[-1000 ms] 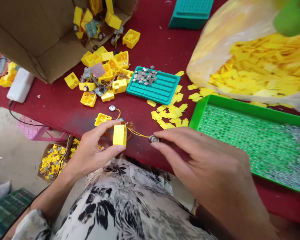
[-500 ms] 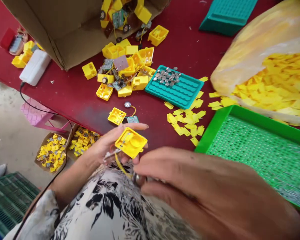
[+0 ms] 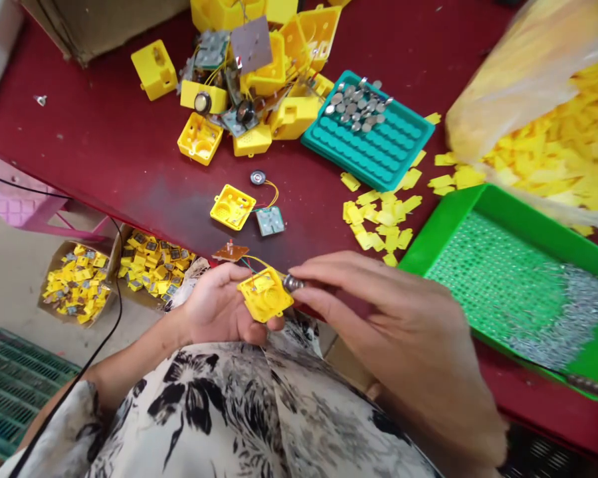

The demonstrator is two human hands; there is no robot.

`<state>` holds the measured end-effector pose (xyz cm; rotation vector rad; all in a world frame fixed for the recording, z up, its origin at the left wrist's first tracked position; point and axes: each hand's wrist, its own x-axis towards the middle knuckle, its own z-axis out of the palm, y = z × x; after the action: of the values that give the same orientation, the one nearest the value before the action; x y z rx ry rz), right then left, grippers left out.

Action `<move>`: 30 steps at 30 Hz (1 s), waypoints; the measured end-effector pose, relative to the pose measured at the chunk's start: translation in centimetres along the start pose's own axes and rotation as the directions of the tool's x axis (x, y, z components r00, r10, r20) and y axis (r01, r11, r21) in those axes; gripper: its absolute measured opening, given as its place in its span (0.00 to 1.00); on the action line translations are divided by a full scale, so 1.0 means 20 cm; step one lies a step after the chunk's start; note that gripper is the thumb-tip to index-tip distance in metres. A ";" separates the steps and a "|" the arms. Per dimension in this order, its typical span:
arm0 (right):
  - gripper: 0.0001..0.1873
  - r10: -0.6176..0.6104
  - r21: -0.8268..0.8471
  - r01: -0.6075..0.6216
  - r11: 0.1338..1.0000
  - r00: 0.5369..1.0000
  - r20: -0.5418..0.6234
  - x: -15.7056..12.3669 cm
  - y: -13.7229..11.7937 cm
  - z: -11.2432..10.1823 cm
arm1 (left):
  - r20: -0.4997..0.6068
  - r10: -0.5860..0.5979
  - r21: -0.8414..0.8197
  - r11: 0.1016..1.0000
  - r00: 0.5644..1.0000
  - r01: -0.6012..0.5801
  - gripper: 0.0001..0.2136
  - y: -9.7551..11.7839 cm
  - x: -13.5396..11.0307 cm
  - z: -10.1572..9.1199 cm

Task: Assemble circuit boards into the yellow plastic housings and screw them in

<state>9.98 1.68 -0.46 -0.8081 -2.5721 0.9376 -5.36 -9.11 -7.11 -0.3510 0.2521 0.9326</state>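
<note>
In my left hand rests a small yellow plastic case, its hollow side up, with the fingers curled beneath it. A brown circuit board hangs off the case on thin wires, above my left thumb. My right hand pinches a small round speaker between thumb and fingertips, right beside the case's edge. A yellow wire runs from the board toward the speaker. On the table just beyond lies another open yellow case, wired to a speaker and a green board.
Behind are piled yellow cases and a teal tray holding button cells. Flat yellow pieces lie scattered near a green tray of screws. A plastic bag stands right, filled boxes lower left.
My right hand has brought the speaker up to the edge of the case. The brown board now sits above the left thumb rather than below the case. The view has moved closer to the table.
</note>
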 end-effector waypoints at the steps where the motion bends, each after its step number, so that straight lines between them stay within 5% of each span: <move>1: 0.06 -0.008 0.033 0.007 0.999 1.000 0.015 -0.01 0.00 0.01 | -0.008 0.018 0.029 0.999 1.000 -0.017 0.16 0.01 -0.01 0.01; 8: 0.06 -0.071 0.033 0.070 0.997 0.997 0.015 -0.06 0.04 0.05 | -0.156 0.246 0.341 0.923 0.957 -0.181 0.25 -0.01 0.00 0.06; 15: 0.07 -0.089 -0.186 0.092 0.978 0.996 0.026 -0.07 0.03 0.06 | -0.309 0.514 0.667 0.717 0.800 -0.203 0.25 -0.06 0.01 0.14; 25: 0.07 -0.180 -0.196 0.170 0.966 0.983 -0.032 -0.09 0.07 0.07 | -0.300 0.498 0.582 0.772 0.813 -0.258 0.23 -0.04 0.04 0.16; 30: 0.09 -0.177 -0.154 0.186 0.970 0.982 0.071 -0.10 0.06 0.05 | -0.331 0.540 0.650 0.725 0.774 -0.228 0.23 -0.05 0.03 0.18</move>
<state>11.65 0.73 -2.17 -0.5800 -2.7420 0.7169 -3.91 -7.80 -3.74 0.0533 1.1206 1.1258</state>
